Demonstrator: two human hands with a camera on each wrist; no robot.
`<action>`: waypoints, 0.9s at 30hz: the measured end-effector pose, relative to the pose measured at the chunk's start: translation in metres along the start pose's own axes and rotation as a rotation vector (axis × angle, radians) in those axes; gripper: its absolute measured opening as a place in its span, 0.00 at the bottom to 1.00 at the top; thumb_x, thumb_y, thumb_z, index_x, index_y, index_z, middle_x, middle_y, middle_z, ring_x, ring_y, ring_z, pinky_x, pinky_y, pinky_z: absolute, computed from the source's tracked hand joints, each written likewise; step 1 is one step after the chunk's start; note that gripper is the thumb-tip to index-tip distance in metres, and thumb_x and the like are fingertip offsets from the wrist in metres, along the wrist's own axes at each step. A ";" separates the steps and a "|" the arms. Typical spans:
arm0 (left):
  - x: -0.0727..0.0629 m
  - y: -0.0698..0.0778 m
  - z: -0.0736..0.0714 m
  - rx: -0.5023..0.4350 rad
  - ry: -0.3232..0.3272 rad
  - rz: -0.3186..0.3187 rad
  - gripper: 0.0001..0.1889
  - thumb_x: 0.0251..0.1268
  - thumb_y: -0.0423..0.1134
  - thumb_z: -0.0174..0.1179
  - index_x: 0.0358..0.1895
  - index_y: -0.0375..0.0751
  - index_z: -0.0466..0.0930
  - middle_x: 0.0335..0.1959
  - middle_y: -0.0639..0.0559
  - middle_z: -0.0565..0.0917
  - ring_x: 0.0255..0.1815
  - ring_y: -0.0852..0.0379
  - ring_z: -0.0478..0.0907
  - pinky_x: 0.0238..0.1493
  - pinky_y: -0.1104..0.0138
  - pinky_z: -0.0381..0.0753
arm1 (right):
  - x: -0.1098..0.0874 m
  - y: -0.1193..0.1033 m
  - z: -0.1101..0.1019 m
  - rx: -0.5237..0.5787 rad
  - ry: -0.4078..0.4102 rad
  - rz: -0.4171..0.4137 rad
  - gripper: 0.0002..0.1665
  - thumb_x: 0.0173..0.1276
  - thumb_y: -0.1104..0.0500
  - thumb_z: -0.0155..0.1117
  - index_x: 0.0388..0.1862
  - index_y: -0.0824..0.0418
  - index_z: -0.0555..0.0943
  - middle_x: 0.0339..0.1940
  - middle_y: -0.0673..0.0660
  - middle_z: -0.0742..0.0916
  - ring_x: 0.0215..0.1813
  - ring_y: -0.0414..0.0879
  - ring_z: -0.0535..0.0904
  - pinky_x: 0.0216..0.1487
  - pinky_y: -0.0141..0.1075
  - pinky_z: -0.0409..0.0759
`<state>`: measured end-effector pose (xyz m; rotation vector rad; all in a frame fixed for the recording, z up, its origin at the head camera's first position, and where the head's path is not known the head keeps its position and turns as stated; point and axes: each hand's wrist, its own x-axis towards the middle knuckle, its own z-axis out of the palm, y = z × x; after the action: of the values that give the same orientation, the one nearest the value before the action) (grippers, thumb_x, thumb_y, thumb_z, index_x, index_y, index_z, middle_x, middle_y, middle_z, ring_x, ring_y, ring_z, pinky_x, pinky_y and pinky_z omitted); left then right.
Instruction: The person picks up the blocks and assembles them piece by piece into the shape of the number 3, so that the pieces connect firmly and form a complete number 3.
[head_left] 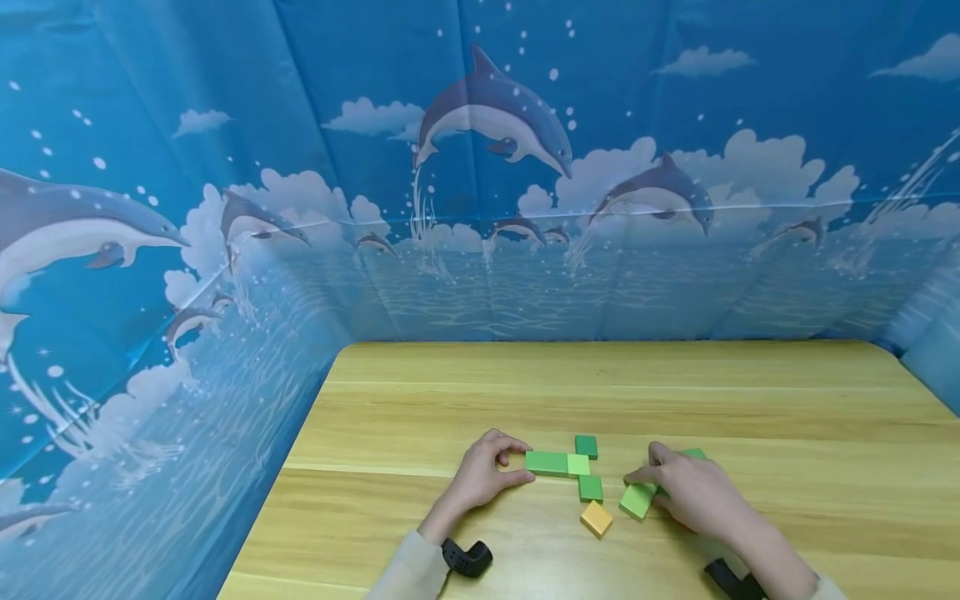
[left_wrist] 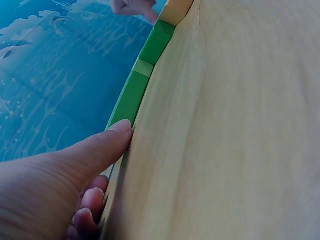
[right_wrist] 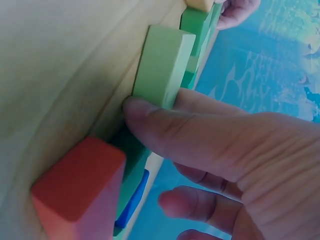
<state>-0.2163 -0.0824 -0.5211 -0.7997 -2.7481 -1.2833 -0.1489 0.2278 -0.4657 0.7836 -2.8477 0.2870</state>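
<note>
At the left end of a long green block (head_left: pixel 546 463), my left hand (head_left: pixel 483 473) has its thumb and index finger at the block's two corners, gripping that end. A small light green block (head_left: pixel 577 465) touches the long block's right end. Two darker green blocks, one above (head_left: pixel 586 447) and one below (head_left: pixel 590 488), adjoin the light one. My right hand (head_left: pixel 693 492) pinches a longer light green block (right_wrist: pixel 162 65) between thumb and fingers, to the right of this group. The hand covers part of it in the head view.
An orange block (head_left: pixel 597 518) lies turned at an angle just below the group. Beside the right hand are a red block (right_wrist: pixel 80 187), a dark green block (right_wrist: pixel 131 165) and a blue piece (right_wrist: pixel 132 200). A blue dolphin-print curtain (head_left: pixel 480 275) stands behind the wooden table (head_left: pixel 450 392).
</note>
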 end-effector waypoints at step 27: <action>0.000 -0.001 0.000 -0.013 -0.007 -0.012 0.19 0.51 0.48 0.72 0.46 0.50 0.83 0.31 0.60 0.71 0.29 0.65 0.65 0.33 0.71 0.66 | -0.039 -0.026 -0.007 0.272 -0.270 -0.010 0.17 0.47 0.63 0.76 0.38 0.50 0.87 0.26 0.35 0.72 0.25 0.31 0.64 0.23 0.30 0.65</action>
<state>-0.2169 -0.0826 -0.5218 -0.7916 -2.7563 -1.3049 -0.1014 0.2268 -0.4641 0.9525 -3.0958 0.6218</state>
